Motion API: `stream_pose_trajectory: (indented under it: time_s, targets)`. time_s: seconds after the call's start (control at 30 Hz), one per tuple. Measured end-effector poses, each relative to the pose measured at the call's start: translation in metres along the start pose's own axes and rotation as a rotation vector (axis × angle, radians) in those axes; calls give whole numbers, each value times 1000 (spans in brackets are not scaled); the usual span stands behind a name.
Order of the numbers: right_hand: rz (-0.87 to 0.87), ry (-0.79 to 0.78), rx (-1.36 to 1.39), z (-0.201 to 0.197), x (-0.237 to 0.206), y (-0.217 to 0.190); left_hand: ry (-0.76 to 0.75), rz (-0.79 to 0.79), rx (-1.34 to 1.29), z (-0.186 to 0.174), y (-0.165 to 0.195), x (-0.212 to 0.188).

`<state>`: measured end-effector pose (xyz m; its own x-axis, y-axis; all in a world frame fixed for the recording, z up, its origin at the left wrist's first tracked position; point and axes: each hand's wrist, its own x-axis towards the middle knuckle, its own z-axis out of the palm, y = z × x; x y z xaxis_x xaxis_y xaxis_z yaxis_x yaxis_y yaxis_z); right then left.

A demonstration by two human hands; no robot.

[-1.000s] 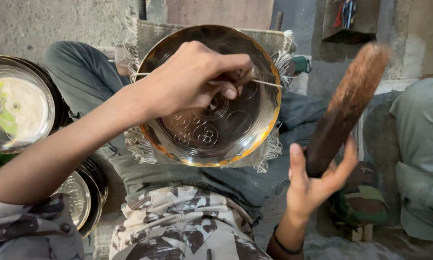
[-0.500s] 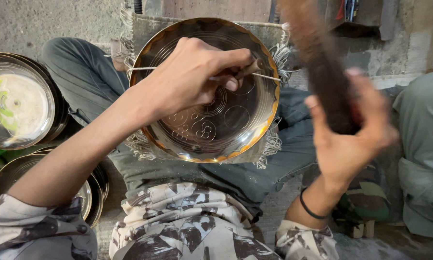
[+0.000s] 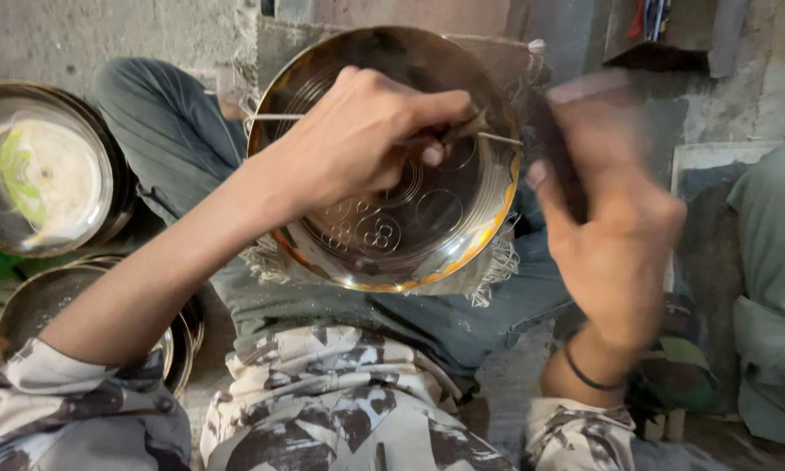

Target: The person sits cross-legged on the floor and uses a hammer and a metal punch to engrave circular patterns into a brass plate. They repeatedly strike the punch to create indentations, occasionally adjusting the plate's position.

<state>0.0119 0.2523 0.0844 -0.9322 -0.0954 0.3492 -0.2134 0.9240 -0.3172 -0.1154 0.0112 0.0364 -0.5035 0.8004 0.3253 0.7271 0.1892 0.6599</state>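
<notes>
Brass plate (image 3: pixel 392 227): round, shiny, raised rim, circle and flower motifs punched into the centre; it sits tilted on the lap over a frayed cloth (image 3: pixel 488 270). Left hand (image 3: pixel 358 139) lies over the plate's upper half, fingers pinched narrow on a thin metal punch (image 3: pixel 279 117) that spans from left rim to right rim. Right hand (image 3: pixel 610 235) is just off the right rim, fingers wrapped around a dark mallet (image 3: pixel 554 153), motion-blurred. Stacked steel plates (image 3: pixel 44 174) crowd the left side; the wall is close behind.
</notes>
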Motion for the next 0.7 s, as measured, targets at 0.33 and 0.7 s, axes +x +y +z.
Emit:
stream_pose_trajectory:
  time_s: [0.33, 0.7]
  targets:
    - [46, -79, -17, -13, 16, -19, -82, -95, 39, -4, 9, -2]
    - [-110, -100, -70, -4, -2, 2, 4, -22, 41, -1, 7, -7]
